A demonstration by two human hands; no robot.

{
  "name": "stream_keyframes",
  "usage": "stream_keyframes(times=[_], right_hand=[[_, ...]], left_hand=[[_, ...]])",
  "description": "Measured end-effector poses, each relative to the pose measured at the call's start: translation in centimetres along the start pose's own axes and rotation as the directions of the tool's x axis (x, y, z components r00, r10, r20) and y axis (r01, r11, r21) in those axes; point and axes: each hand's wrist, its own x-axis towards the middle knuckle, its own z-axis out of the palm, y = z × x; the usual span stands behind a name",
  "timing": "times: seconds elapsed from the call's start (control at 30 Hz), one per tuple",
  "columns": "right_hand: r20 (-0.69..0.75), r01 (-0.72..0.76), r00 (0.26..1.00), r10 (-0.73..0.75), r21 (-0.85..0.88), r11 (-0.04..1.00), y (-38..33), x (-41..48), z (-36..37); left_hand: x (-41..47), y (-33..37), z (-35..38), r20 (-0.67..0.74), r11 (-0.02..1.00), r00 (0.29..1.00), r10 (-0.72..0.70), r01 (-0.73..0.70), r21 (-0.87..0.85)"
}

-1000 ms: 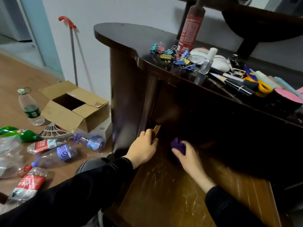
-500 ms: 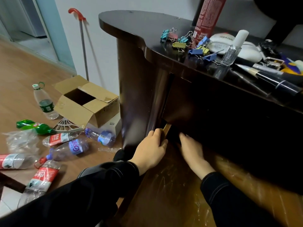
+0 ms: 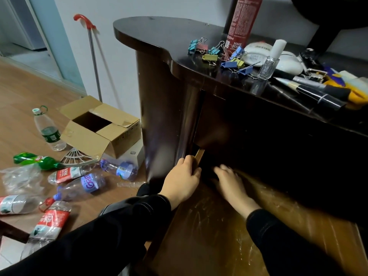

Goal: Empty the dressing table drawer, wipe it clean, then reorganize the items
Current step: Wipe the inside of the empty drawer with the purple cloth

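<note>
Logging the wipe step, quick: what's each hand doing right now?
Left hand: gripping the drawer side wall.
Right hand: blurred inside the drawer, cannot tell.

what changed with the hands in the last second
The right hand has pushed deeper into the drawer, toward the back; the purple cloth it showed a second ago is now out of sight. The left hand still grips the drawer's left side. The clips on top stayed put.
</note>
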Motion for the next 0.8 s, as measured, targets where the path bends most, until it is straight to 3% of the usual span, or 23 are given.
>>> stream_keyframes(times=[0.17,0.37,0.57,0.67,0.8], right_hand=[[0.052,-0.161,0.986,0.157,0.089,0.983,-0.4,3.0,-1.1],[0.046,-0.038,0.998,0.04,-0.037,0.999,-0.7,-0.1,-0.3],[0.108,-0.172,0.981,0.16,0.12,0.978,-0.1,2.1,-1.6],[0.063,-0.151,0.987,0.147,0.068,0.986,-1.4,1.6,-1.7],[0.138,-0.101,0.985,0.101,-0.006,0.995,-2.4,-1.4,0.1]], left_hand=[[-0.2,0.4,-0.3,0.009,1.0,1.0,-0.006,0.006,0.013],[-0.3,0.4,-0.5,0.013,1.0,1.0,-0.005,0.005,0.004],[-0.3,0.3,-0.4,0.023,1.0,1.0,-0.015,0.015,-0.023],[-0.4,0.5,-0.5,0.017,1.0,1.0,-0.012,0.013,-0.023],[-0.3,0.3,-0.5,0.012,0.999,1.0,-0.016,0.016,-0.045]])
